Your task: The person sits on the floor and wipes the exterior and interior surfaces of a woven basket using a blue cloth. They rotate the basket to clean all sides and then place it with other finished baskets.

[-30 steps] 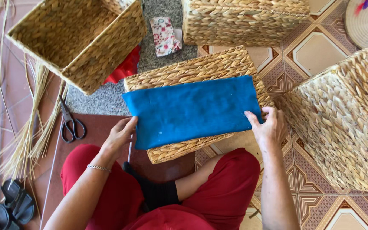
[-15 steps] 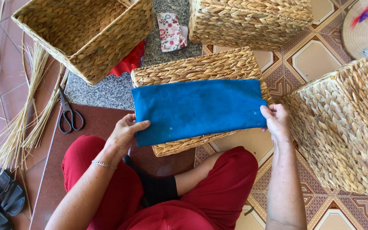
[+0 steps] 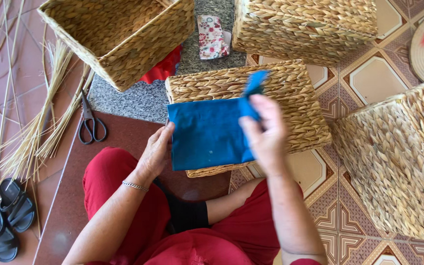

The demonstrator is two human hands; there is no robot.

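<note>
Blue rectangular cloth (image 3: 207, 135), spread wide a second ago, now lies folded across the flat woven straw basket (image 3: 290, 93)'s near left corner; right hand (image 3: 266, 135) seemingly pinches its lifted edge, left hand (image 3: 157, 152) grips the side.

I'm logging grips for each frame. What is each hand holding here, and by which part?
Both hold the blue cloth: left hand at its left edge, right hand gripping the right end, lifted and folded over.
</note>
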